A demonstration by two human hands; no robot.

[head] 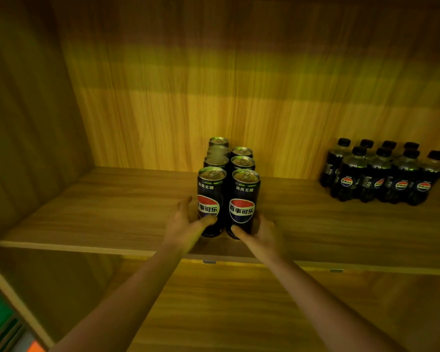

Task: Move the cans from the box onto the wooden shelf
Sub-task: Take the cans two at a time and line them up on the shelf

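Black Pepsi cans reading 百事可乐 on wooden shelf, both hands' fingers clamped around front pair

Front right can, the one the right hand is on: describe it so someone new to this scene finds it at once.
On the wooden shelf, mid-width, black cans stand in two rows running back toward the wall. The front right can heads the right row, nearest the edge, with the right hand at its base. Its neighbour, the front left can, has the left hand on it instead.
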